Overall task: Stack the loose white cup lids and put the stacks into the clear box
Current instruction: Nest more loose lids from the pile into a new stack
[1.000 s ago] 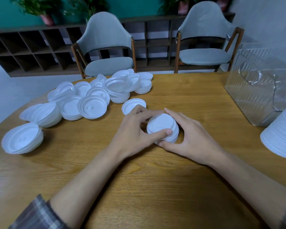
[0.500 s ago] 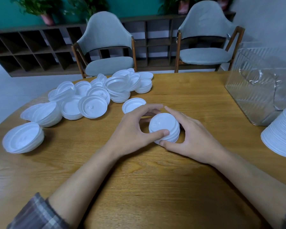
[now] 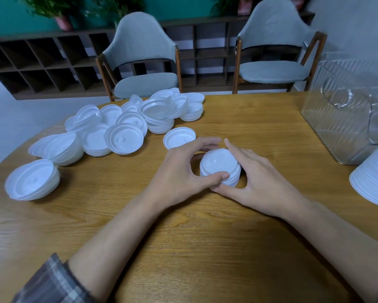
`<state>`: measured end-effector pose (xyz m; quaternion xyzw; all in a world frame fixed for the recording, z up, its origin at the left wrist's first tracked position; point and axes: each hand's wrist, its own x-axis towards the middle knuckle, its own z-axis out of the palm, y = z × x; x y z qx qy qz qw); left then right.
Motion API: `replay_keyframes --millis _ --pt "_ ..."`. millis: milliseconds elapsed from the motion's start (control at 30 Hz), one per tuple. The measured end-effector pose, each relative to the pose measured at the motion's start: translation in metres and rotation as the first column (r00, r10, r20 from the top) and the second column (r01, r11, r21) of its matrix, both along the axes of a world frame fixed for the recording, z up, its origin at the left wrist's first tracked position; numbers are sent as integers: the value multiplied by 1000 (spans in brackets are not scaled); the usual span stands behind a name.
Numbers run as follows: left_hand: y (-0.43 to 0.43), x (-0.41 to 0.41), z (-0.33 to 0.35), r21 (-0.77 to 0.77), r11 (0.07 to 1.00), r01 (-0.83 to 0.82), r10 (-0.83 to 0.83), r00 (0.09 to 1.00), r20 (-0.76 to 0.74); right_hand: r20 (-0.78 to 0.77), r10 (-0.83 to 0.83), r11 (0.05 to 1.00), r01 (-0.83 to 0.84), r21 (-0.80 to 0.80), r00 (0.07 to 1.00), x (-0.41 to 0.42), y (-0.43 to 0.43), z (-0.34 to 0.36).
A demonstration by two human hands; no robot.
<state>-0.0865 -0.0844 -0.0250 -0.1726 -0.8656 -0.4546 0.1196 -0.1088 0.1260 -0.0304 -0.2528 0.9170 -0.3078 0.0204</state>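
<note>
A short stack of white cup lids [image 3: 219,166] stands on the wooden table [image 3: 205,248] in the middle of the view. My left hand [image 3: 179,171] curls round its left side, thumb on the near rim. My right hand [image 3: 260,180] cups its right side, fingers along the far edge and thumb under the near edge. One loose lid [image 3: 178,137] lies just behind my left hand. A heap of loose white lids [image 3: 122,125] spreads over the table's far left. The clear box [image 3: 345,119] stands at the right.
A tall stack of white lids [image 3: 376,180] lies on its side at the right edge, just in front of the box. Another small lid stack [image 3: 31,180] sits at the near left. Two grey chairs [image 3: 144,60] stand behind the table.
The stack between my hands has shifted slightly, and my left fingers have spread a little wider round it. Both hands stay on the stack.
</note>
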Motion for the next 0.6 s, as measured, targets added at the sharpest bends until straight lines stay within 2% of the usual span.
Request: replay_keyframes --millis 133,300,400,467,533,600 --pt "2 0 -1 -25 999 -28 29 999 14 47 -19 999 17 42 999 0 2 2" --pt "4 -1 -2 -26 999 -25 25 999 35 7 -10 995 9 99 1000 2 1 5" --pt "2 -1 0 -42 999 24 -22 999 33 -23 25 999 -24 45 999 3 0 2" --pt "-2 -1 3 13 999 31 -32 998 55 -40 46 999 -46 -8 998 2 0 -3" --pt "-12 -5 6 75 994 -78 75 996 46 -42 59 998 -60 -14 997 1 -1 -5" --pt "-28 -13 2 -32 960 -279 275 957 -90 -28 58 998 -58 -8 998 1 -2 -6"
